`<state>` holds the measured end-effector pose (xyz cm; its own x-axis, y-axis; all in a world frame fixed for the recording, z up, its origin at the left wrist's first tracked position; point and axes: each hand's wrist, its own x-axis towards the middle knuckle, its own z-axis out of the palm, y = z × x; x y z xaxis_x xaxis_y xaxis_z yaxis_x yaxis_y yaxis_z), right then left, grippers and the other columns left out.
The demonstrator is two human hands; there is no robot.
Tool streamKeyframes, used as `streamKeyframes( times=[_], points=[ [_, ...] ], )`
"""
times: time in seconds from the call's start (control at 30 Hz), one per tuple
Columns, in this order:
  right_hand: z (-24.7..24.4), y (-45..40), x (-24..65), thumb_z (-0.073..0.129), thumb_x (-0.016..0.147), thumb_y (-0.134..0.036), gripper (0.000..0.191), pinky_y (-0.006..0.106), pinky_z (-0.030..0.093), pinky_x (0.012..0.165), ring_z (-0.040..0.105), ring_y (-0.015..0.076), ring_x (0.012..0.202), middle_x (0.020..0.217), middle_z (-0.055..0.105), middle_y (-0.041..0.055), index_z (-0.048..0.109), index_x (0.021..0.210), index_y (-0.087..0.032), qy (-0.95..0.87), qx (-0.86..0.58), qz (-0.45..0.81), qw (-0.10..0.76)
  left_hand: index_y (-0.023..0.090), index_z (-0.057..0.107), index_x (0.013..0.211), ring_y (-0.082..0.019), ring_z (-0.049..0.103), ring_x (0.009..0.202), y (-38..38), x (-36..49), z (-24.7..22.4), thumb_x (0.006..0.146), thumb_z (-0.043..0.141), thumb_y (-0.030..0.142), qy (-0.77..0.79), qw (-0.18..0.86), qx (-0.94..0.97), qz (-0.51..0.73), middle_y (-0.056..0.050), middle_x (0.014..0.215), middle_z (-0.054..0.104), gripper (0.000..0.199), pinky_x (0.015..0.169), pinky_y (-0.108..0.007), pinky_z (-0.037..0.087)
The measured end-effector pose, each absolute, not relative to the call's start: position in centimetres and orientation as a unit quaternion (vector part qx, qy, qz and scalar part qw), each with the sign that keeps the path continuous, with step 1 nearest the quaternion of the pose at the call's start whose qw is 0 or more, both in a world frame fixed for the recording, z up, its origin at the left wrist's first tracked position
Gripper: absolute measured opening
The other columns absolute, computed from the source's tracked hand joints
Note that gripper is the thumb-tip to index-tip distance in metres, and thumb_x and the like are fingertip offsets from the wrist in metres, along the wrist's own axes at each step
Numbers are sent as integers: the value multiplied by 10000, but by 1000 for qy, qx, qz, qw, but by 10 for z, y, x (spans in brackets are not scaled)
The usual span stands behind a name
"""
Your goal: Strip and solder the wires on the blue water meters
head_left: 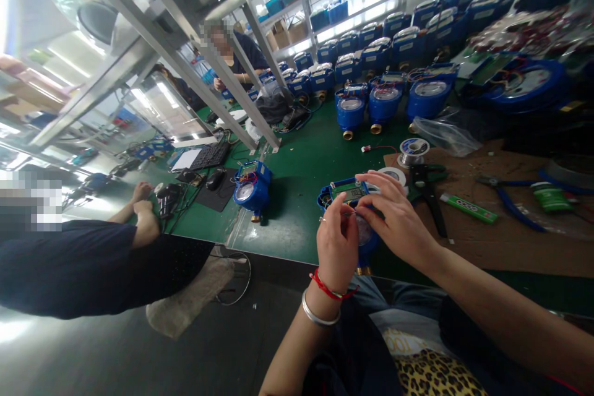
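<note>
A blue water meter [368, 239] with its top housing uncovered lies at the table's front edge, its brass fitting towards me. A green circuit board [346, 190] with a small display shows in the housing. Over the meter, my left hand [336, 238] is closed, thumb and forefinger pinching what looks like a thin wire. My right hand [392, 213] meets it from the right, thumb and forefinger pressed together close to the same wire, other fingers stretched over the board's edge. What lies between the right fingertips is hidden.
Another open blue meter [253, 189] stands to the left. Solder spool [414, 150], green-handled tool [427, 189], green-and-white box [468, 208] and blue-handled pliers [510, 198] lie at right. Rows of meters [385, 96] fill the back. A co-worker's arm [146, 223] rests at left, near a mouse [215, 179].
</note>
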<state>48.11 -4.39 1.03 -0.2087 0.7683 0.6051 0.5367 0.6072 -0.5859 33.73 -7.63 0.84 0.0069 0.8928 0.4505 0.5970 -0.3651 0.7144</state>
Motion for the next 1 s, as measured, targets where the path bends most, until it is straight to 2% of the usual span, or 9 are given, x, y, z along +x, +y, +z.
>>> streamKeyframes(
  times=[0.13, 0.2, 0.33, 0.43, 0.53, 0.63, 0.7, 0.83, 1.0],
  points=[
    [9, -44, 478, 503, 934, -257, 140, 525, 346, 1123, 418, 266, 1330, 1344, 543, 92, 612, 866, -202, -757, -424, 132, 480, 188, 641, 1013, -179, 608, 925, -75, 339, 14, 917, 546, 173, 547, 147, 678, 468, -76, 1012, 631, 136, 839, -331, 504],
    [9, -45, 477, 503, 932, -255, 130, 529, 348, 1117, 430, 268, 1322, 1340, 548, 94, 605, 868, -204, -752, -422, 132, 489, 181, 663, 900, -174, 603, 903, -73, 340, 16, 913, 560, 185, 550, 141, 671, 476, -74, 994, 626, 104, 825, -322, 499],
    [17, -51, 487, 504, 930, -235, 86, 479, 399, 1081, 486, 248, 1276, 1322, 559, 101, 586, 932, -212, -720, -437, 130, 523, 188, 685, 886, -158, 608, 846, -69, 340, 15, 910, 577, 206, 556, 145, 653, 493, -54, 923, 637, 112, 782, -295, 494],
    [11, -53, 515, 491, 932, -230, 126, 442, 403, 1083, 505, 232, 1257, 1307, 562, 98, 576, 1025, -222, -682, -495, 109, 527, 191, 694, 898, -161, 618, 837, -68, 339, 14, 911, 578, 219, 556, 152, 646, 501, -52, 906, 653, 120, 773, -294, 495],
    [-18, -50, 556, 533, 908, -305, 180, 485, 393, 1069, 513, 274, 1226, 1275, 570, 117, 592, 1048, -208, -659, -585, 55, 469, 189, 699, 910, -167, 623, 847, -68, 339, 15, 912, 575, 217, 555, 159, 643, 503, -59, 914, 664, 127, 775, -297, 497],
    [-56, -49, 586, 634, 821, -451, 417, 555, 410, 1001, 511, 352, 1171, 1226, 571, 170, 602, 1116, -158, -647, -661, -3, 381, 191, 703, 922, -168, 622, 846, -68, 340, 16, 913, 572, 215, 559, 151, 646, 497, -58, 914, 668, 133, 790, -304, 495],
    [-75, -50, 593, 652, 788, -484, 559, 566, 434, 948, 509, 378, 1146, 1238, 563, 194, 569, 1210, -126, -654, -682, -26, 327, 195, 704, 929, -171, 621, 851, -67, 340, 16, 916, 569, 219, 560, 142, 648, 496, -59, 915, 670, 138, 803, -311, 492],
    [-84, -49, 589, 550, 839, -292, 464, 524, 465, 887, 547, 344, 1067, 1196, 607, 176, 550, 1272, -125, -685, -680, -40, 256, 192, 696, 950, -177, 626, 871, -67, 340, 16, 922, 560, 238, 555, 143, 648, 501, -67, 936, 659, 147, 808, -316, 496],
    [-71, -45, 608, 421, 838, -122, 433, 431, 475, 891, 579, 285, 1031, 1141, 641, 153, 596, 1234, -127, -695, -678, -20, 240, 180, 688, 995, -186, 630, 924, -68, 340, 15, 943, 521, 236, 558, 141, 651, 495, -82, 974, 643, 183, 828, -322, 495]
  ],
)
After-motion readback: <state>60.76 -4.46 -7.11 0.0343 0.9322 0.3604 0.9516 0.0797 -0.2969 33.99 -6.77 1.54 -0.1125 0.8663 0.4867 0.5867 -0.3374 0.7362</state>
